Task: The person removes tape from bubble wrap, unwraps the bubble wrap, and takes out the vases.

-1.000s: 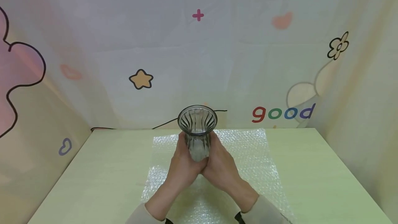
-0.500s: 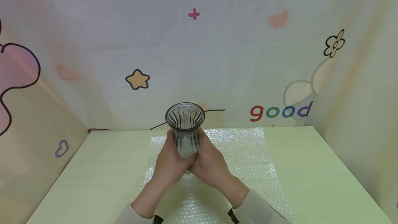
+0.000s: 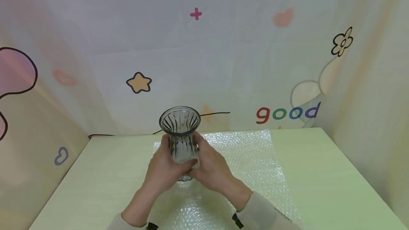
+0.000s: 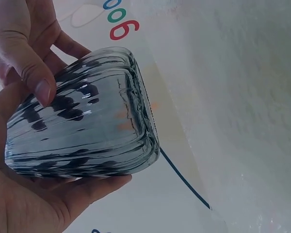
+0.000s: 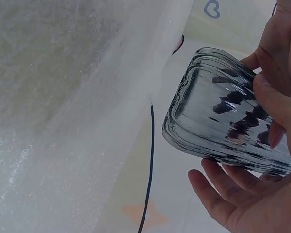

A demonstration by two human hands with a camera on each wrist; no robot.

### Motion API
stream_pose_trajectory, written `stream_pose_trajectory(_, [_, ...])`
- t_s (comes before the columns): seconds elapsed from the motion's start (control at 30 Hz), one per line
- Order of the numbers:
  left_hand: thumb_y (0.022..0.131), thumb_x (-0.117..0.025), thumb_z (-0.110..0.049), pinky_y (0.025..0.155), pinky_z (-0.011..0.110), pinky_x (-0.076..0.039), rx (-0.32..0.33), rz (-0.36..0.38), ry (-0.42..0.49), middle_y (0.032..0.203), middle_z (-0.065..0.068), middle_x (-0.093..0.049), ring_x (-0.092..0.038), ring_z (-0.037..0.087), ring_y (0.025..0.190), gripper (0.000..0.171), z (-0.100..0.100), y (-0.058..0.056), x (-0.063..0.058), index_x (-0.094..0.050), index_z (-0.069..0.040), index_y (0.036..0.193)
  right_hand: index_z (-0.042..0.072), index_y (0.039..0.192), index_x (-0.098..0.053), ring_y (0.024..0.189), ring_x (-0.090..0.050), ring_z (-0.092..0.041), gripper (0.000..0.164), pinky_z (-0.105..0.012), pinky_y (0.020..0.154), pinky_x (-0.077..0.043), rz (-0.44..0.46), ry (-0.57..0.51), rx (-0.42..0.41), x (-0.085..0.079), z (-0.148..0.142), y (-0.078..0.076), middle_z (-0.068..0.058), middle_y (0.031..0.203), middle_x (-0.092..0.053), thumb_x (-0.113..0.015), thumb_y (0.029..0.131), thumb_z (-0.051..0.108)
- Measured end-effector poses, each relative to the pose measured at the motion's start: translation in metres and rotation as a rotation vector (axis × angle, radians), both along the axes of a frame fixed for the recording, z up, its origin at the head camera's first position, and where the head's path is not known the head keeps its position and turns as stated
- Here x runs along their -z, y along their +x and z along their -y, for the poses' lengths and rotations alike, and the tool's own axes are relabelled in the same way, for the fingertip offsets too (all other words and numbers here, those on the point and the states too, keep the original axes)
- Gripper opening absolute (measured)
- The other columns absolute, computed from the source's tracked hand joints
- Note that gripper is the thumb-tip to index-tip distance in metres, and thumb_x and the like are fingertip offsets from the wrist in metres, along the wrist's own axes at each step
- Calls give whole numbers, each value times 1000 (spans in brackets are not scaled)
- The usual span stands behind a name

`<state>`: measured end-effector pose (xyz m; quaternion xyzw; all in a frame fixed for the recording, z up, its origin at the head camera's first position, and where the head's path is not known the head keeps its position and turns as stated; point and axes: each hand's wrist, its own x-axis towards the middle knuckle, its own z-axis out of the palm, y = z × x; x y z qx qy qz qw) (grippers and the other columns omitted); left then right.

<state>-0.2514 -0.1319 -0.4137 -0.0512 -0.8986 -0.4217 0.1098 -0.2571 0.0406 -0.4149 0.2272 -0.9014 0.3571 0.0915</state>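
Note:
A smoky clear glass vase (image 3: 183, 148) with a flared round rim and ribbed sides stands upright between both hands, over a sheet of bubble wrap (image 3: 252, 166). My left hand (image 3: 163, 169) grips it from the left, thumb across the near side. From the right, my right hand (image 3: 212, 166) holds the opposite side, its thumb meeting the left one. In the left wrist view the squarish thick base of the vase (image 4: 97, 116) shows past the fingers. The right wrist view shows the same glass vase (image 5: 218, 111) with fingers spread under its side.
The bubble wrap lies flat on a pale green table (image 3: 335, 180). Behind the table hangs a printed cloth backdrop (image 3: 204, 63), with more cloth at both sides. A thin dark line (image 3: 217, 113) is drawn low on the backdrop.
Both hands have shifted left with the vase, and slightly more of its lower part shows beneath the thumbs. The whole view has also drifted a little.

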Motion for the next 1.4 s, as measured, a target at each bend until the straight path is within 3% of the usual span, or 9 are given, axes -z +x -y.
stream_pose_trajectory(0.23, [74,-91,-46,89,51,-56,-15,14,-10,136,13,-63,-66,32,116,102,6,2,0,-32,-14,152,19,166,-20,143,-52,-26,117,-49,109,-50,44,5,-10,0,3,-2,-5,160,-47,-93,75,34])
stream_pose_trajectory(0.73, [74,-90,-51,87,49,-55,-31,18,-37,132,13,-63,-66,31,114,100,25,5,-3,-35,-13,148,19,165,-23,135,-58,-23,110,-48,105,-51,95,23,-68,-3,17,-6,-2,156,-52,-89,80,35])
stream_pose_trajectory(1.0, [75,-91,-50,93,54,-54,-41,18,-23,140,16,-61,-64,35,122,104,35,6,-4,-32,-13,152,20,162,-32,137,-57,-23,101,-48,106,-51,124,59,-68,0,24,-10,1,153,-54,-85,82,50])
stream_pose_trajectory(1.4, [76,-89,-54,95,55,-53,-65,15,-2,143,17,-57,-62,37,125,108,55,5,-2,-28,-13,155,23,161,-35,133,-60,-23,94,-47,105,-52,143,96,-74,0,41,-16,1,153,-55,-80,85,56])
